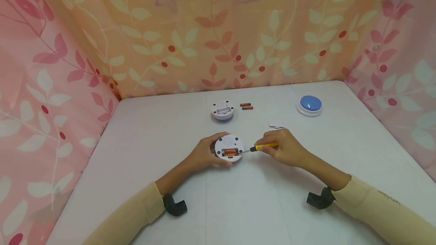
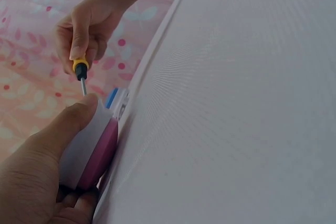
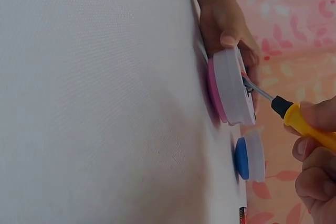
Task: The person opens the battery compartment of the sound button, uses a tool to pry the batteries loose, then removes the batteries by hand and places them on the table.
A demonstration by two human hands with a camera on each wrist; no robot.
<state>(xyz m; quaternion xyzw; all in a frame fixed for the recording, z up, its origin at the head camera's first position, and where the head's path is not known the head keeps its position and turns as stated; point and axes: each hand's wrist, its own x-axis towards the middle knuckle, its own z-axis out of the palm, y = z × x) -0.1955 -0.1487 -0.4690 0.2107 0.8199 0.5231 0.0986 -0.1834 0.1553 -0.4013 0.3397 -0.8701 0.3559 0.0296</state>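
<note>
My left hand (image 1: pixel 206 150) grips a round white push button (image 1: pixel 229 140) by its edge, thumb on one side and fingers on the other. The button lies upside down, its pink cap (image 3: pixel 214 92) facing the table. Red-and-black batteries (image 1: pixel 230 153) fill the compartment in its base, below a ring of speaker holes. In my right hand (image 1: pixel 286 148) is a screwdriver with a yellow handle (image 3: pixel 310 127) and black collar. Its metal shaft (image 3: pixel 260 89) slants into the right end of the battery compartment; the very tip is hidden in the right wrist view.
Behind, a second upturned push button (image 1: pixel 223 110) shows a bare battery compartment. Two loose batteries (image 1: pixel 246 106) lie to its right. Small white covers (image 1: pixel 276 124) sit just beyond the right hand. An upright blue-capped button (image 1: pixel 310 105) stands at the back right. Patterned curtains (image 1: pixel 218 29) border the table.
</note>
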